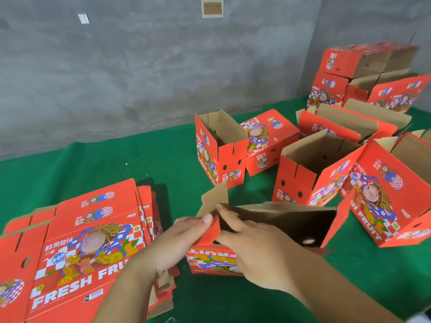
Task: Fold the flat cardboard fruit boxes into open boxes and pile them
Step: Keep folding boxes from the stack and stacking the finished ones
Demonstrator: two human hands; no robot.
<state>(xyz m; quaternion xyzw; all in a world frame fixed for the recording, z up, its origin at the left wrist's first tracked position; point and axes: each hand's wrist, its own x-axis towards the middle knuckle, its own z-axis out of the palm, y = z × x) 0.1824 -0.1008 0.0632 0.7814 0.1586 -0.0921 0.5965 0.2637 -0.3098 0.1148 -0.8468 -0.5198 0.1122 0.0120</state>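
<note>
A half-folded red fruit box (286, 220) lies on its side at the centre, its brown inside facing away from me. My left hand (177, 243) pinches the box's left end flap (211, 229), thumb on top. My right hand (254, 250) lies over the near wall with fingers reaching into the opening beside that flap. At the left a stack of flat printed boxes (77, 252) rests on the green cloth. Several folded open boxes stand behind, such as one (221, 157) at the centre and one (312, 173) to its right.
More folded boxes are piled at the back right corner (363, 73), and a large one (387, 194) leans at the right. Green cloth (116, 164) covers the floor up to a grey concrete wall (140, 66).
</note>
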